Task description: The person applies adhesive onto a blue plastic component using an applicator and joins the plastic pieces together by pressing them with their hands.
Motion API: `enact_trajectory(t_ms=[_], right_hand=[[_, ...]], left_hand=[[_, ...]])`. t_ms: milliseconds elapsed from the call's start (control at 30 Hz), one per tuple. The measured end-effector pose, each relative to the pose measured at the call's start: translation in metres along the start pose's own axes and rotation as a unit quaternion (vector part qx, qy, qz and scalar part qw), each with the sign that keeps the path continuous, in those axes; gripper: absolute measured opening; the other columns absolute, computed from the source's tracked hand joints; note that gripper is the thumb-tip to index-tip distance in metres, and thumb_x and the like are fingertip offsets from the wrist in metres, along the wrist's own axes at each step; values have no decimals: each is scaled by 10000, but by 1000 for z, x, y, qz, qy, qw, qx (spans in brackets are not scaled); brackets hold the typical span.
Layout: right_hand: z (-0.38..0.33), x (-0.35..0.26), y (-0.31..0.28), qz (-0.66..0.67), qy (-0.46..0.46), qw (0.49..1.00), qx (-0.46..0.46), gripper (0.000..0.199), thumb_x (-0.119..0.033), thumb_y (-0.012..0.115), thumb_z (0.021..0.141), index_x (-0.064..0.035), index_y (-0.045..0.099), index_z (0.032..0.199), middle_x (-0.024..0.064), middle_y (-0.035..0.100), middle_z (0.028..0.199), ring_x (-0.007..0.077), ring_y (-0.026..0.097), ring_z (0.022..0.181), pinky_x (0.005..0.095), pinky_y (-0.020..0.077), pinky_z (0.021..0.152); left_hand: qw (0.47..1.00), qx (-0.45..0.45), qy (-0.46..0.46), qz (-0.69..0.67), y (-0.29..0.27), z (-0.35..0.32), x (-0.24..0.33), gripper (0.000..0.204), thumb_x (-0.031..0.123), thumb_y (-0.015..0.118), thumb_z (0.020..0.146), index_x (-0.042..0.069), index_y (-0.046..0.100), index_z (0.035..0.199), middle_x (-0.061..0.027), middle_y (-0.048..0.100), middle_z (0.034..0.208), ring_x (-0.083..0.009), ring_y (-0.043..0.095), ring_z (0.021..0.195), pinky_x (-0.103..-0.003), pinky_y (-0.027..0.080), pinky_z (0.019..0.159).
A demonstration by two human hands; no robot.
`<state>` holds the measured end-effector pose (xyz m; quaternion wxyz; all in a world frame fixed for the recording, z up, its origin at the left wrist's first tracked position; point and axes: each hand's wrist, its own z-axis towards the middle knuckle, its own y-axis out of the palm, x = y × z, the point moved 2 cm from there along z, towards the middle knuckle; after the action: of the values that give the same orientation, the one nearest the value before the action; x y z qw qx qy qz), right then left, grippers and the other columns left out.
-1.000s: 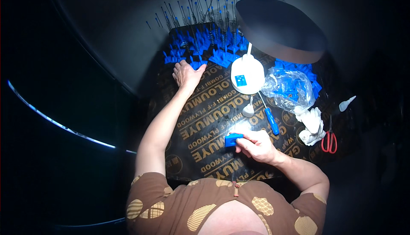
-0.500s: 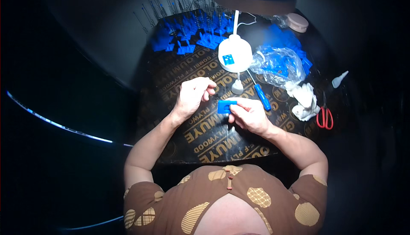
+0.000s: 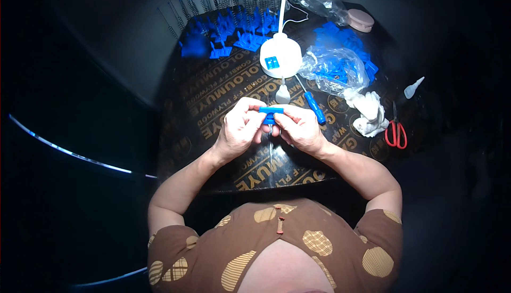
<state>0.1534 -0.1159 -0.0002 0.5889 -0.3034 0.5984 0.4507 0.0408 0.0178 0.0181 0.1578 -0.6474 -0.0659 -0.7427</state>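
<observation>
We hold both hands together over the middle of the dark surface (image 3: 213, 96), our left hand (image 3: 240, 129) and right hand (image 3: 301, 128) each with fingers closed on an end of the small blue part (image 3: 271, 112). Half a second ago the left hand was still closing in on it.

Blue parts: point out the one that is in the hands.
The small blue part, pinched between the left hand and right hand; the other blue parts lie at the board's far edge.

One head-worn fisheye looks steeply down, close over the board (image 3: 223, 93), its dark surroundings hardly readable.
</observation>
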Motion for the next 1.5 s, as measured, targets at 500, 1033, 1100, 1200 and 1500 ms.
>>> enact_trajectory(t_ms=[500,1033,1100,1200,1500], right_hand=[[3,5,3,51,19,997,-46,300,-149,451,973,28,536,1199,34,598,734,47,490,505,173,391,446],[5,-2,9,58,96,993,-35,189,-140,487,943,24,580,961,50,599,702,56,466,442,177,342,395],[6,-2,7,50,103,993,-44,189,-141,488,943,25,578,957,53,599,702,57,469,444,176,345,396],[5,1,6,57,108,991,-50,209,-161,485,951,30,571,944,62,599,709,65,475,446,179,354,395],[5,12,0,136,45,988,-58,475,-324,399,998,88,452,1227,117,610,757,101,506,478,195,405,415]], left_hand=[[997,68,-1,-42,-3,-9,-7,113,50,519,927,-20,496,1012,-97,614,725,-56,537,522,-165,429,468],[969,8,-35,-243,-9,-10,-12,267,110,396,972,-77,497,1134,-152,634,783,-123,608,570,-198,496,490],[959,1,-58,-278,-8,-8,-11,257,98,415,960,-78,502,1126,-156,636,789,-127,612,579,-198,493,484],[988,-4,-61,-142,-6,-9,-7,242,82,450,941,-80,504,1113,-155,635,791,-128,617,600,-199,494,481],[930,28,-117,-347,-10,-11,-13,233,78,487,923,-84,505,1089,-139,616,748,-139,610,548,-201,488,420]])
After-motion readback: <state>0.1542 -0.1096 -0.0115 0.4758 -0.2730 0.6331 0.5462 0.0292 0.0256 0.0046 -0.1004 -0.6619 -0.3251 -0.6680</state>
